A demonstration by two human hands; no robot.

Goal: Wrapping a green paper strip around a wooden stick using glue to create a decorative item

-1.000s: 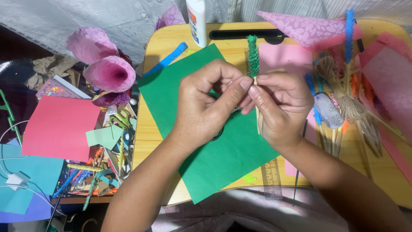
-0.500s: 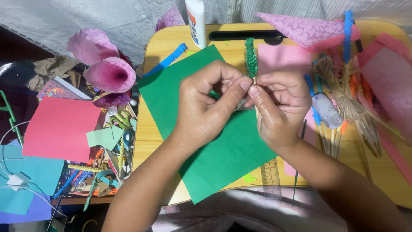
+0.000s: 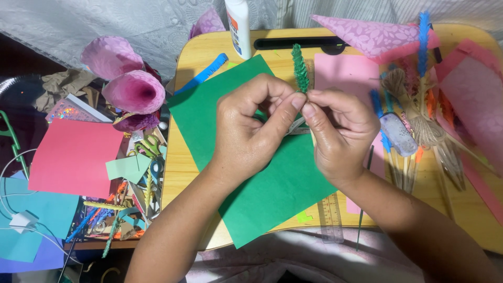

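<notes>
Over the middle of a small wooden lap table [image 3: 191, 157], both hands pinch one thin stick wrapped with fringed green paper [image 3: 299, 68]. My left hand [image 3: 251, 128] grips it with thumb and forefinger just below the green fringe. My right hand [image 3: 338, 133] pinches the same spot from the right, its fingers curled around the bare lower stick, which is mostly hidden. A green paper sheet [image 3: 262, 194] lies under both hands.
A glue bottle [image 3: 239, 26] stands at the table's back edge. Pink paper [image 3: 343, 71], a pink cone [image 3: 367, 34], blue fringed sticks [image 3: 422, 42] and a straw bundle [image 3: 419, 120] lie right. Pink rolled flowers [image 3: 131, 89], red paper [image 3: 70, 157], scissors [image 3: 149, 144] and scraps crowd the left. A clear ruler [image 3: 331, 217] lies near the front.
The green fringed stick has tilted and shifted slightly left between my fingers. Both hands stay in nearly the same place, right fingers turning a little.
</notes>
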